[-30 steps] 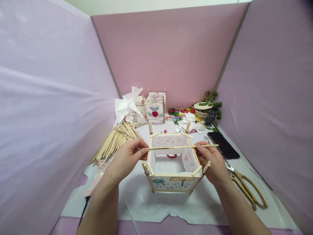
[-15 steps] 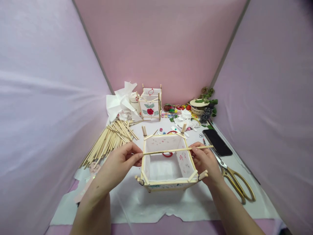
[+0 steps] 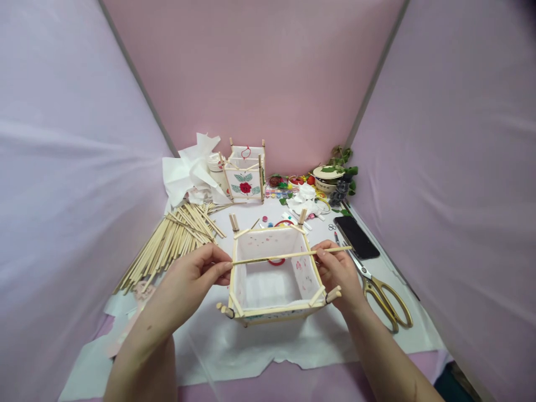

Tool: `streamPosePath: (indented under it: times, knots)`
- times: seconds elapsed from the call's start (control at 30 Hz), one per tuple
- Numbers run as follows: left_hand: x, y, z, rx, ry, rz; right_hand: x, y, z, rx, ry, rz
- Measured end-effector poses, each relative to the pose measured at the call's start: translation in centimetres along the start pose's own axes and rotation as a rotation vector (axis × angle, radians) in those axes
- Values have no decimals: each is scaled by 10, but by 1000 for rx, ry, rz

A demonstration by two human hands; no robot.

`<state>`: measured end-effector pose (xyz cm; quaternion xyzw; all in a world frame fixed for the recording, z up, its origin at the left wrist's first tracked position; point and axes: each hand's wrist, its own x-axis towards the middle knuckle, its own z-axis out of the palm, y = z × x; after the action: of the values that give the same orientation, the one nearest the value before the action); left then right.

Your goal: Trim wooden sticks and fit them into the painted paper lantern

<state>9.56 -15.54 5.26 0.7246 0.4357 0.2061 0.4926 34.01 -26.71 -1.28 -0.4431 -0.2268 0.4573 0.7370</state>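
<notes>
Head-worn view, forward and down

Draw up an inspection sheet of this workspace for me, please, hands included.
Surface: white sheet over purple cloth, its front edge ragged.
Things in hand: thin wooden stick, held across an open-topped, stick-framed box.
Clutter: fanned stick pile at left; gold-handled scissors and dark phone at right; white paper and flower-painted box behind.
Hands: left hand and right hand pinch the stick.
Cables: nothing seen.
Surroundings: pink back panel, pale fabric sides.
</notes>
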Motion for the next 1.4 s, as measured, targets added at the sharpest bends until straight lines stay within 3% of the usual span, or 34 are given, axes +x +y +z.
streamPosePath:
  times: [0.9,1.4]
  knots:
    - [-2,6,3,-73,13,-9,-2,0,2,-7,39,7]
    - [4,3,-1,-266,-106,-23,-5,3,-2,-34,43,29]
